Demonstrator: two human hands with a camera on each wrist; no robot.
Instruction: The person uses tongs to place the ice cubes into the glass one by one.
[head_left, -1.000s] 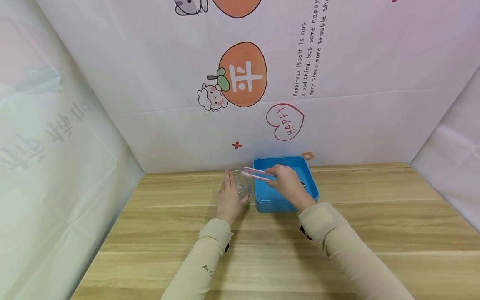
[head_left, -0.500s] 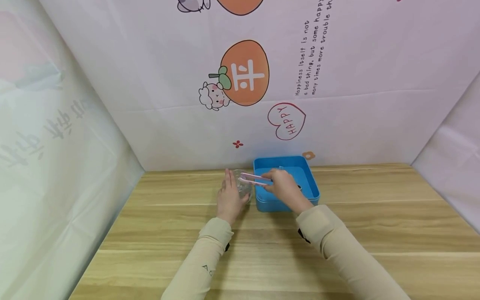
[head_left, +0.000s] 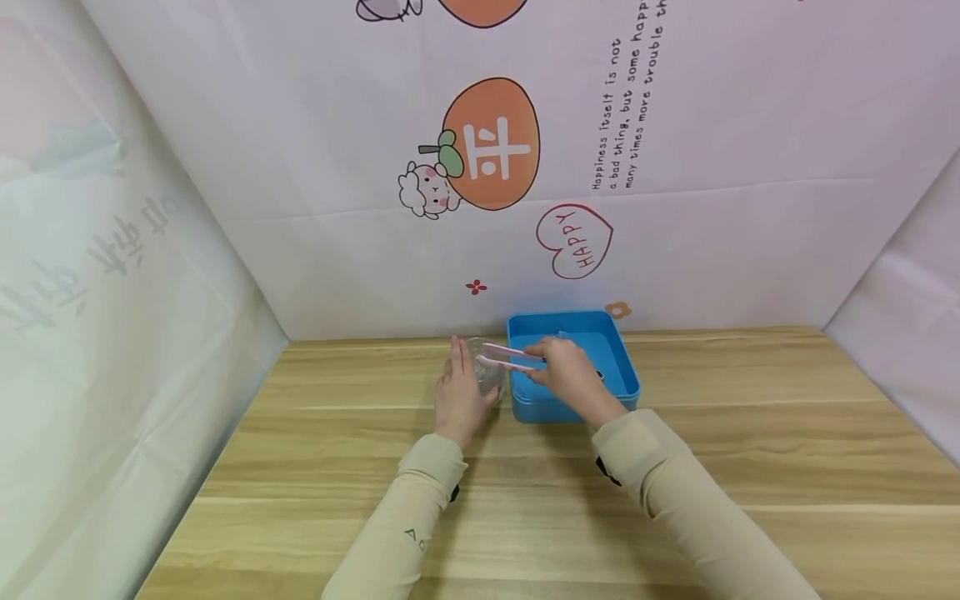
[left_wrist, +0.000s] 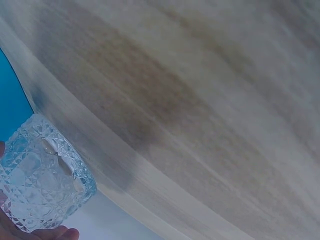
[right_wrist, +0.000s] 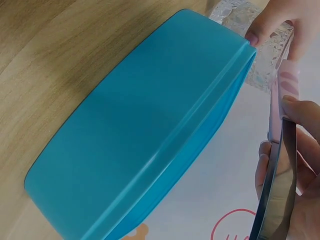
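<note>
A clear cut-glass cup stands at the left side of a blue box. My left hand holds the cup, fingers along its far left side and thumb at its near right. With my right hand I grip a pair of tongs, metal at the handle and pink at the ends. Over the box's left rim the tongs reach across, and their pink tips overlap the mouth of the cup in the head view. The tips stand slightly apart; in the right wrist view the cup hides their far ends.
Box and cup rest on a wood-grain table near its back edge. A printed white cloth rises right behind them, and another cloth hangs along the left. A small clear thing shows inside the box.
My right hand has moved slightly left, bringing the tong tips lower and farther over the cup. In the last half second it stays almost still. The left hand and cup keep their place.
</note>
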